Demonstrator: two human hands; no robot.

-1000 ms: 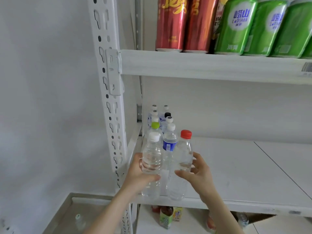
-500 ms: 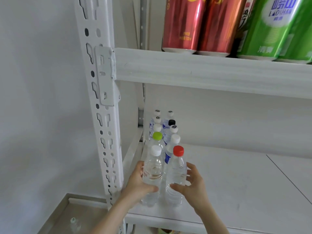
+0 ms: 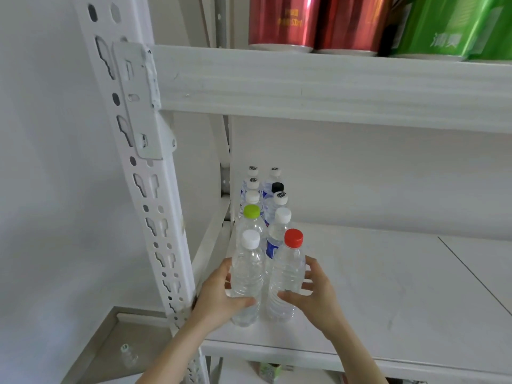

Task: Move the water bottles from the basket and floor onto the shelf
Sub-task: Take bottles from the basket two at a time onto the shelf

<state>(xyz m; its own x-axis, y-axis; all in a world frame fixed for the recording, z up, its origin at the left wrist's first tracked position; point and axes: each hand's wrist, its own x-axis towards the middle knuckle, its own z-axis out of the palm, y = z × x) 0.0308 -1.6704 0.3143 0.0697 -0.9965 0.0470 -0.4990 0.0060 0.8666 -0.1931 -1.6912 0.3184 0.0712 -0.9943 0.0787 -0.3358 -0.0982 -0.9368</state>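
Here, two clear water bottles stand at the front of a double row on the shelf (image 3: 388,286). The red-capped bottle (image 3: 288,273) is held loosely by the right hand (image 3: 318,297), with the thumb laid on its lower front and the fingers (image 3: 311,266) spread round its far side. The white-capped bottle (image 3: 248,275) is clamped more firmly by the left hand (image 3: 219,296), the thumb wrapped across its front. Both appear upright, just in front of the green-capped bottle (image 3: 251,214) and its neighbour. The step is probably best finished if the bases are settled flat, the pair is nudged back until the row is met, and the two are kept side by side. The hands are then best opened sideways rather than drawn straight back, since such light bottles are easily pulled over. Room should be kept from the post (image 3: 155,217) on the left. Another bottle (image 3: 128,356) can be made out on the floor below, so more work seems left.
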